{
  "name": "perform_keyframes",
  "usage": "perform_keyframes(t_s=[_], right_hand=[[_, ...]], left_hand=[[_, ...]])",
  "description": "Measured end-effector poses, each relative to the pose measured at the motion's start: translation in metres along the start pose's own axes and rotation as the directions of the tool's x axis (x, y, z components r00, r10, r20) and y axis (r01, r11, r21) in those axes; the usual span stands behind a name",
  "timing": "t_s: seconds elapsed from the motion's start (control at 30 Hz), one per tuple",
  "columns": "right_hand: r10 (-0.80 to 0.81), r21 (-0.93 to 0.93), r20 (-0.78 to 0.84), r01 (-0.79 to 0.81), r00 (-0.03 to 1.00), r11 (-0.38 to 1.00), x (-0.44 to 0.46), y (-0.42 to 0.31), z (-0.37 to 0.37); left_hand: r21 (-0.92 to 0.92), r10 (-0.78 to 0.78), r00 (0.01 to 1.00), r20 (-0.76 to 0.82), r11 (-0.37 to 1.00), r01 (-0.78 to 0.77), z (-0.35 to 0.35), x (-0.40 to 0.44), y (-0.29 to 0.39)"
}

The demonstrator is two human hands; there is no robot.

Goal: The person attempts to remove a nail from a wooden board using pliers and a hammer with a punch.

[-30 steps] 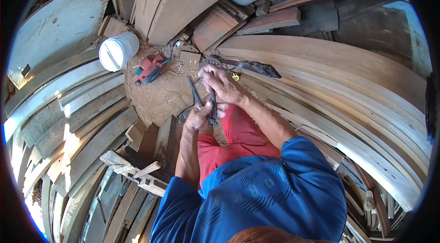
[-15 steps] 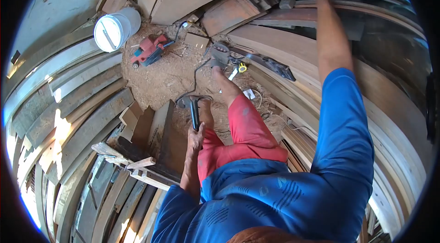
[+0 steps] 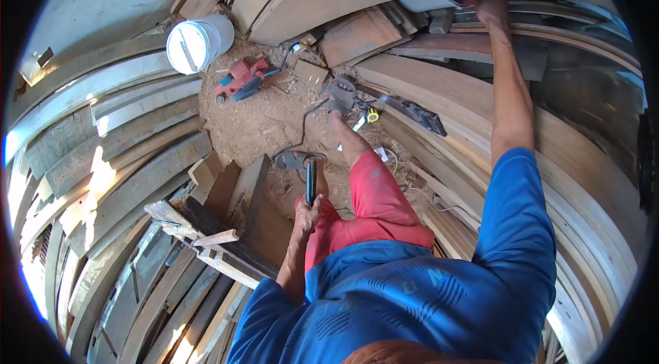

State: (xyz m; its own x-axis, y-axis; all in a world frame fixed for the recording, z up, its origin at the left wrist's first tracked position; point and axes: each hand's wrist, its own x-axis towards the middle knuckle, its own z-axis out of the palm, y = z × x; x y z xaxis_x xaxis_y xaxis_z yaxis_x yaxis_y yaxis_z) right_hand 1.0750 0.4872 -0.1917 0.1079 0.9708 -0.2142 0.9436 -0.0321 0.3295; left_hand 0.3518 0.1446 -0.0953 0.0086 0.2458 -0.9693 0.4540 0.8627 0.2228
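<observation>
Left hand (image 3: pixel 307 212): fingers closed around dark hand tool (image 3: pixel 311 183), which projects forward from the fist. Right hand (image 3: pixel 491 10): extended forward, beside pale bucket (image 3: pixel 425 1); finger state cannot be told. Yellow tape measure (image 3: pixel 373 115): between the hands. Red electric planer (image 3: pixel 244 79): forward-left of left hand.

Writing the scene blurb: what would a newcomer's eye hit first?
Probably the red power tool on the sawdust-strewn floor, with the white bucket to its upper left. Next, the right hand, stretched far out at upper right, and the left hand holding a dark tool near the red shorts.
</observation>
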Motion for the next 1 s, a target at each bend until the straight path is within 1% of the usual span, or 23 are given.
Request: perform_keyframes(t_s=[0.07, 0.1, 0.13, 0.17, 0.27, 0.33, 0.4, 0.43, 0.47, 0.5, 0.53, 0.57, 0.6, 0.63, 0.67, 0.73, 0.77, 0.83, 0.87, 0.9, 0.93, 0.97, 1.0], right_hand=[[0.216, 0.242, 0.038, -0.219, 0.976, 0.945, -0.003, -0.003, -0.029], [0.307, 0.265, 0.067, -0.313, 0.949, 0.912, -0.006, -0.007, -0.047], [0.393, 0.285, 0.096, -0.403, 0.915, 0.870, -0.011, -0.014, -0.073], [0.471, 0.303, 0.126, -0.486, 0.873, 0.820, -0.018, -0.018, -0.096], [0.213, 0.155, 0.130, -0.232, 0.968, 0.960, -0.047, -0.023, -0.152], [0.141, 0.137, 0.097, -0.153, 0.985, 0.979, -0.078, -0.048, -0.208], [0.016, 0.193, -0.041, -0.008, 0.999, 0.981, -0.105, -0.054, -0.218], [-0.108, 0.265, -0.172, 0.152, 0.979, 0.952, -0.119, -0.059, -0.220], [-0.164, 0.388, -0.270, 0.263, 0.949, 0.883, -0.130, -0.062, -0.203], [0.107, 0.775, 0.295, -0.304, 0.949, 0.555, -0.149, -0.116, -0.266], [0.028, 0.817, 0.397, -0.367, 0.917, 0.446, -0.165, -0.151, -0.291], [-0.169, 0.932, 0.329, -0.290, 0.929, 0.219, -0.185, -0.169, -0.270], [-0.254, 0.939, 0.340, -0.316, 0.905, 0.134, -0.206, -0.199, -0.270], [-0.367, 0.900, 0.397, -0.435, 0.841, -0.024, -0.229, -0.235, -0.277], [-0.468, 0.822, 0.427, -0.548, 0.773, -0.154, -0.249, -0.273, -0.294], [-0.630, 0.663, 0.508, -0.734, 0.588, -0.150, -0.284, -0.338, -0.340], [-0.700, 0.583, 0.519, -0.802, 0.490, -0.129, -0.301, -0.368, -0.354], [-0.805, 0.654, 0.456, -0.756, 0.379, 0.015, -0.332, -0.421, -0.380], [-0.813, 0.783, 0.439, -0.606, 0.381, 0.138, -0.342, -0.444, -0.392], [-0.823, 0.871, 0.421, -0.424, 0.381, 0.249, -0.352, -0.464, -0.402], [-0.818, 0.977, 0.157, 0.032, 0.553, 0.210, -0.365, -0.484, -0.395], [-0.798, 0.856, -0.164, 0.486, 0.580, 0.177, -0.374, -0.505, -0.396], [-0.784, 0.823, -0.183, 0.529, 0.593, 0.208, -0.381, -0.521, -0.401]], left_hand=[[0.065, 0.092, 0.995, -0.043, 0.994, -0.089, 0.004, 0.001, 0.006], [0.096, 0.138, 0.988, -0.065, 0.987, -0.131, 0.006, 0.002, 0.008], [0.133, 0.161, 0.986, -0.032, 0.979, -0.156, 0.004, 0.002, 0.016], [0.118, 0.196, 0.979, -0.052, 0.975, -0.189, 0.005, 0.001, 0.022], [0.075, 0.273, 0.956, -0.106, 0.961, -0.266, 0.011, -0.010, 0.049], [0.054, 0.284, 0.950, -0.127, 0.959, -0.279, 0.011, -0.026, 0.076], [0.017, 0.331, 0.938, -0.102, 0.943, -0.331, 0.013, -0.016, 0.075], [0.060, 0.335, 0.936, -0.109, 0.942, -0.331, 0.008, -0.034, 0.102], [-0.027, 0.424, 0.893, -0.151, 0.901, -0.432, 0.013, -0.033, 0.099], [-0.034, 0.374, 0.920, -0.117, 0.924, -0.380, -0.002, -0.055, 0.121], [-0.115, 0.364, 0.926, -0.099, 0.920, -0.374, -0.003, -0.047, 0.112], [-0.080, 0.362, 0.927, -0.102, 0.926, -0.370, -0.011, -0.055, 0.118], [-0.180, 0.344, 0.930, -0.130, 0.914, -0.364, -0.023, -0.070, 0.126], [-0.282, 0.338, 0.931, -0.140, 0.887, -0.365, -0.030, -0.079, 0.128], [-0.419, 0.371, 0.886, -0.279, 0.783, -0.460, -0.029, -0.072, 0.119], [-0.599, 0.352, 0.777, -0.523, 0.496, -0.628, -0.019, -0.065, 0.096], [-0.681, 0.355, 0.785, -0.508, 0.392, -0.618, -0.028, -0.069, 0.087], [-0.804, 0.368, 0.793, -0.485, 0.170, -0.570, -0.059, -0.085, 0.063], [-0.783, 0.308, 0.838, -0.451, 0.315, -0.537, -0.084, -0.105, 0.057], [-0.789, 0.281, 0.826, -0.488, 0.262, -0.555, -0.090, -0.099, 0.039], [-0.827, 0.256, 0.835, -0.487, 0.172, -0.535, -0.101, -0.110, 0.034], [-0.856, 0.237, 0.844, -0.481, 0.080, -0.510, -0.112, -0.122, 0.030], [-0.866, 0.229, 0.852, -0.471, 0.066, -0.496, -0.118, -0.127, 0.026]])
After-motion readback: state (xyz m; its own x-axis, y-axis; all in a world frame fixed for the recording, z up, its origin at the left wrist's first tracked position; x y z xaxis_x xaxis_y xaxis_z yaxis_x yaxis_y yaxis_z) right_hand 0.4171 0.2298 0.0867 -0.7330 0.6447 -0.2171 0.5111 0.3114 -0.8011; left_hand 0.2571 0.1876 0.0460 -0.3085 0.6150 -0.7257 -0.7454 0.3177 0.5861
